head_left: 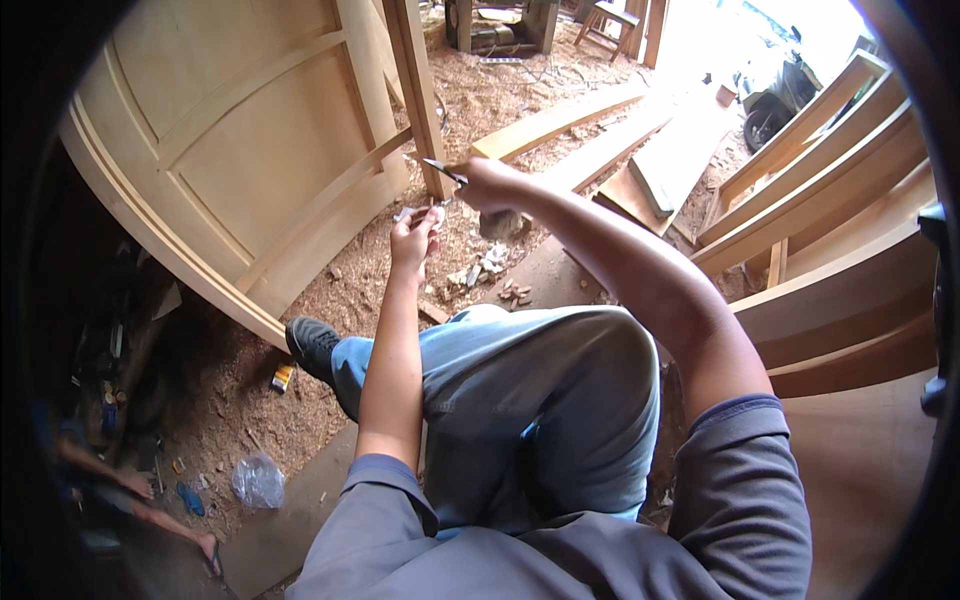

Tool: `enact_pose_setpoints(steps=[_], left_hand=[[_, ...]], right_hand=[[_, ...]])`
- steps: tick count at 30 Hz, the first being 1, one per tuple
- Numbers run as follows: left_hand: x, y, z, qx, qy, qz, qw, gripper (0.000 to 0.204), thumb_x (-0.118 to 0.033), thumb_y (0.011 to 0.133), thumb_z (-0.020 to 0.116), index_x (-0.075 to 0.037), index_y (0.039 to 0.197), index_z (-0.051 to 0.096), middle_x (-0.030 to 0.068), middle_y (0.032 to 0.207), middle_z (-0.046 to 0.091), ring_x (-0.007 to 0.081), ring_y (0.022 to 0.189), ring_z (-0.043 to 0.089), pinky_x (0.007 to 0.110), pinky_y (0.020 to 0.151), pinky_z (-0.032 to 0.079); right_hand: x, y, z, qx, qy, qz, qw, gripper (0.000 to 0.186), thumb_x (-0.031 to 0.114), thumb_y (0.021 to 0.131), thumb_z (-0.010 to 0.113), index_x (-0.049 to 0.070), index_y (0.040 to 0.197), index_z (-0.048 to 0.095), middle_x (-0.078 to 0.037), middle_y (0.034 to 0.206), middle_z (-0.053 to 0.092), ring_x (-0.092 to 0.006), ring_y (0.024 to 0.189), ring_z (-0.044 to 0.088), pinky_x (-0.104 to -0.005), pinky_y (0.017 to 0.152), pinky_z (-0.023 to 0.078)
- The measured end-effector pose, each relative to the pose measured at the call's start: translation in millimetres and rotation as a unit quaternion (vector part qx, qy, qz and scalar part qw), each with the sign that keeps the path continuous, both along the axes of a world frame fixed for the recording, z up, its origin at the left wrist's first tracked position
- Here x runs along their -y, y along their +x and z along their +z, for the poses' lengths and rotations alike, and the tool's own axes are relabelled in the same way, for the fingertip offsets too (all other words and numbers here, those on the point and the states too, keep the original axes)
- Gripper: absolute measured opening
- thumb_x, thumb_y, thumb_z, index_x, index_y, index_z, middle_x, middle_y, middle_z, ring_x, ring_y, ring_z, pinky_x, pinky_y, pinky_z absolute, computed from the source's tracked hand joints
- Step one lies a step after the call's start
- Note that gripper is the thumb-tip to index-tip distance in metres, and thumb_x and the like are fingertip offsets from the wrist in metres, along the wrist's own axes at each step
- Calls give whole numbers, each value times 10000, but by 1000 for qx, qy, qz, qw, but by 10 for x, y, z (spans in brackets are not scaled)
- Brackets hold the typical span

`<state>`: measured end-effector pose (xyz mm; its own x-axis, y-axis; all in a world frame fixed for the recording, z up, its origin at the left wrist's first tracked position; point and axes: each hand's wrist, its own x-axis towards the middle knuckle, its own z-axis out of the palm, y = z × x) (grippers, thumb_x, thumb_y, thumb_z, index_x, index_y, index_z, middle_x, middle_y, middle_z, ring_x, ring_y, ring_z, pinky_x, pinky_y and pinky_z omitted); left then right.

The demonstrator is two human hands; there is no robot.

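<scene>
My right hand (485,185) is closed on a slim, pointed metal tool (438,168), probably a blade, held out toward the upright wooden post (420,120). My left hand (415,240) is just below and left of it, fingers curled round a small whitish piece (404,214) too small to name exactly, near the foot of the post. A large pale panelled wooden door (255,120) stands at the left beside both hands. My bent leg in jeans is under my arms, and a dark shoe (310,345) rests by the door's lower edge.
Loose boards (555,120) lie on the shaving-covered floor (300,420) ahead. Curved wooden frames (800,230) stand at right, a scooter (768,115) behind them. Another person's bare leg and hand (135,485) are at lower left, near a plastic bag (258,482) and scattered small items.
</scene>
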<state>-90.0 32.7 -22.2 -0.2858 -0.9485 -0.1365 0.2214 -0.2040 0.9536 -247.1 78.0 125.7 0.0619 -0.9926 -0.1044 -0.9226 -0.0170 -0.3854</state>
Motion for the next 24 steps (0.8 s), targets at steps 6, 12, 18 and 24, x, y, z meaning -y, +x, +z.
enact_pose_setpoints(steps=[6, 12, 18, 24], left_hand=[[12, 24, -51, 9, -16, 12, 1000, 240, -200, 844, 714, -63, 1017, 618, -8, 797, 624, 49, 606, 534, 191, 460, 428], [26, 88, -75, 45, -39, 35, 998, 246, -169, 819, 738, -50, 1003, 625, -7, 789, 620, 59, 610, 533, 209, 461, 416], [15, 107, -86, 82, -40, 65, 994, 220, -164, 799, 757, -80, 973, 653, -33, 798, 654, 27, 627, 532, 181, 514, 388], [-10, 111, -4, 78, -10, 40, 996, 196, -136, 769, 777, -77, 929, 681, -9, 837, 691, 33, 636, 549, 190, 541, 410]], right_hand=[[-199, 105, -166, -33, 70, 11, 997, 617, 3, 771, 451, 263, 1323, 544, -166, 1019, 671, -240, 813, 657, -364, 707, 539], [-179, -75, -366, 59, 89, -23, 994, 448, 85, 789, 514, 200, 1206, 632, -151, 1003, 675, -275, 909, 660, -372, 814, 520], [-211, 17, -390, 81, 84, 8, 993, 465, 68, 782, 505, 233, 1193, 646, -166, 975, 680, -285, 898, 662, -373, 809, 516], [-187, 7, -395, 61, 45, -38, 996, 421, 101, 831, 506, 188, 1228, 618, -190, 982, 671, -299, 925, 662, -388, 826, 520]])
